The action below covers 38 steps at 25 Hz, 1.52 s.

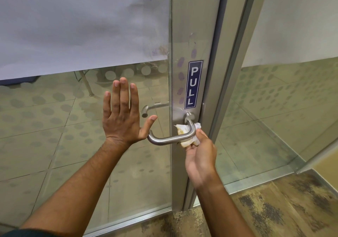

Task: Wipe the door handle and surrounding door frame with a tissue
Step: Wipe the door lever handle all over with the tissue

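A brushed steel lever door handle point(170, 139) sticks out from the grey metal door frame point(192, 44), below a blue PULL sticker point(193, 84). My right hand point(200, 156) holds a crumpled white tissue point(184, 129), stained yellowish, pressed behind the handle's bend against the frame. My left hand point(121, 114) lies flat on the glass door panel point(73, 127), fingers spread, thumb close to the handle's free end. Purple smudges mark the frame left of the sticker.
A second handle point(153, 107) shows through the glass on the far side. White frosted film point(82, 22) covers the upper glass. Another glass panel point(292, 108) stands to the right. A patterned brown floor point(274, 209) lies below.
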Each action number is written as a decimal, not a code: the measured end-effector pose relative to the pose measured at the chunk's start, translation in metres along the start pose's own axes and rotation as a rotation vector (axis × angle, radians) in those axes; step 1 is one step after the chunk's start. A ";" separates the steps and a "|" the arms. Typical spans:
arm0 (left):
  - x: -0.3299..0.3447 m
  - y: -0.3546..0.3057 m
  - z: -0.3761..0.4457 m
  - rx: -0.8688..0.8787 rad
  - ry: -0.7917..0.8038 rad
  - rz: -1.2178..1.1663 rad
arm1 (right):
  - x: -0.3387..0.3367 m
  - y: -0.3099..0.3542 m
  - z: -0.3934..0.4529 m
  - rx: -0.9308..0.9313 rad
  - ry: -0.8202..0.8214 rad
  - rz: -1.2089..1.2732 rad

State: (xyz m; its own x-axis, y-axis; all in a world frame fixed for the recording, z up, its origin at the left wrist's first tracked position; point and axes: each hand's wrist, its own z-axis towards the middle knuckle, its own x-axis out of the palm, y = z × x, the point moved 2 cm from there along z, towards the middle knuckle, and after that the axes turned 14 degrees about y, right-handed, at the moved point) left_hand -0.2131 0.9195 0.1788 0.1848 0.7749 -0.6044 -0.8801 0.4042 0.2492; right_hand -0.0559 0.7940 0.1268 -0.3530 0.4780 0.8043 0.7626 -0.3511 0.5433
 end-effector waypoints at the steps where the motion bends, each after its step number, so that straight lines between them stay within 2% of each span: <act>1: 0.001 0.000 0.000 -0.001 -0.003 0.006 | -0.002 -0.001 -0.002 0.012 0.016 0.019; 4: 0.002 0.000 -0.001 0.010 -0.014 0.013 | -0.021 -0.009 -0.014 -0.035 0.062 -0.194; 9: 0.002 0.000 -0.002 0.026 -0.026 0.013 | -0.048 0.013 0.004 -0.371 -0.145 -0.632; 14: 0.000 0.000 -0.001 0.034 -0.016 -0.001 | -0.025 0.006 0.021 -0.764 0.100 -1.173; 18: 0.001 0.000 0.001 0.033 -0.022 0.015 | -0.029 -0.003 0.032 -0.768 0.129 -1.391; 24: 0.003 0.000 0.000 0.015 -0.035 0.013 | -0.035 -0.036 0.020 -0.564 0.019 -1.472; 26: 0.003 0.000 0.000 0.013 -0.035 0.009 | -0.028 -0.048 0.014 -0.584 0.053 -1.506; 30: 0.002 0.000 -0.001 0.010 -0.028 0.013 | -0.027 -0.047 0.009 -0.738 0.160 -1.653; 32: 0.002 0.001 -0.001 0.019 -0.023 0.008 | -0.035 -0.032 0.011 -0.764 0.158 -1.532; 35: 0.000 0.001 -0.001 0.037 -0.010 -0.023 | -0.040 -0.006 0.009 -0.671 0.059 -1.245; 38: -0.005 0.001 -0.002 0.039 0.025 -0.086 | -0.029 0.018 0.002 -0.784 0.015 -1.161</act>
State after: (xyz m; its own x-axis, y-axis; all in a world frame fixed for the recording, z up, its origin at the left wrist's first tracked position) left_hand -0.2154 0.9152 0.1804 0.2476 0.7240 -0.6438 -0.8436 0.4879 0.2242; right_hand -0.0303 0.7752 0.1127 -0.5752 0.7953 -0.1916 -0.4607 -0.1214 0.8792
